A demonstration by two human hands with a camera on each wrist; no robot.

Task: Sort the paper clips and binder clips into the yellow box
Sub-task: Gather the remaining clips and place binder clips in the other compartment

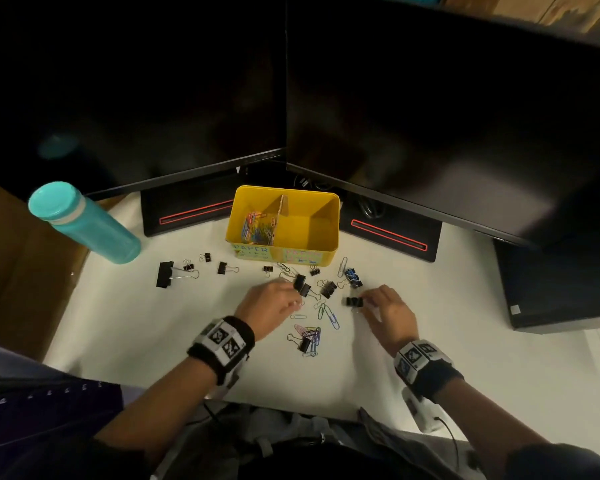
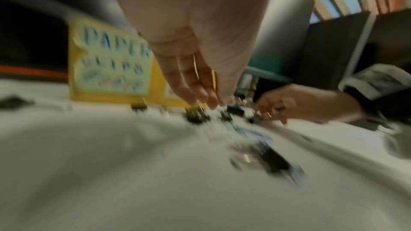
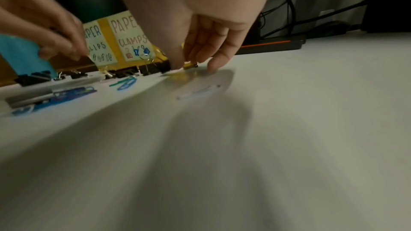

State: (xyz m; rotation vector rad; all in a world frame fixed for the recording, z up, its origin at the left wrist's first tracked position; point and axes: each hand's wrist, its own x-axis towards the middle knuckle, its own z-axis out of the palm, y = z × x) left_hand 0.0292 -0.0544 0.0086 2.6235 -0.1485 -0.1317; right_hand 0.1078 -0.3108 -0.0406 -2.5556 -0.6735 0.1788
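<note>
A white desk [image 1: 465, 341] sits under two dark monitors [image 1: 430, 116], with a teal bottle [image 1: 84, 223] off to the left. The yellow box [image 1: 326, 209] stands at the back, coloured paper clips [image 1: 257, 228] heaped in its left compartment. Black binder clips [image 1: 328, 289] and more paper clips lie scattered in front. The left hand [image 1: 267, 306] hangs fingers-down over the pile; too blurred to tell whether it pinches anything. The right hand [image 1: 388, 310] has thumb and fingers closed on a black binder clip [image 1: 353, 301] at the desk.
</note>
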